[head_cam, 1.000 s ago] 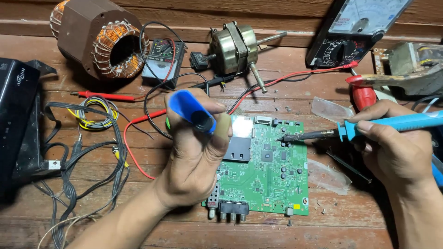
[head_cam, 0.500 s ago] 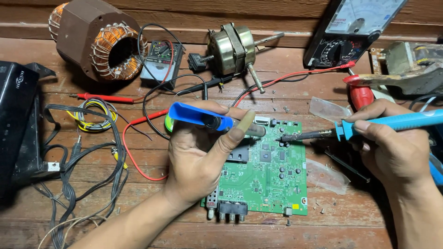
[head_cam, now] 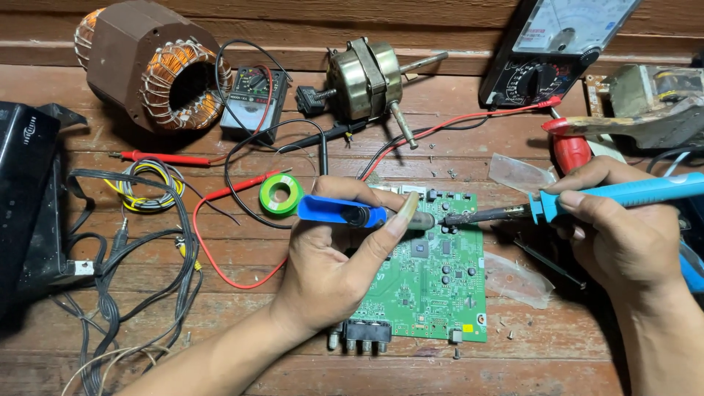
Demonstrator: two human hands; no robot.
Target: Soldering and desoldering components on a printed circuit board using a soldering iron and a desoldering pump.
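Since the earlier frames the blue desoldering pump [head_cam: 341,212] has swung down from a raised, tilted hold to lie nearly level, its nozzle now brought to the upper part of the green circuit board [head_cam: 433,282], close to the tip of the soldering iron [head_cam: 587,200], which has barely shifted. The left hand [head_cam: 330,268] comes in from the lower left, fingers curled around the pump's barrel and the thumb stretched along it toward the nozzle, gripping it firmly above the board. The right hand [head_cam: 623,235] enters from the right edge, fingers closed around the iron's light blue handle like a pen, the dark metal shaft pointing left at the board. The board lies flat on the wooden table [head_cam: 242,264], between the two hands, with black connectors on its near edge. Just left of the pump sits a small green solder spool [head_cam: 280,195]. Along the far side stand a brown stator with copper windings [head_cam: 150,62], a small dark meter [head_cam: 253,99], a brass-coloured fan motor [head_cam: 367,77] and a black analogue multimeter [head_cam: 557,44] with a pale dial face. Red and black test leads [head_cam: 213,213] trail across the planks.
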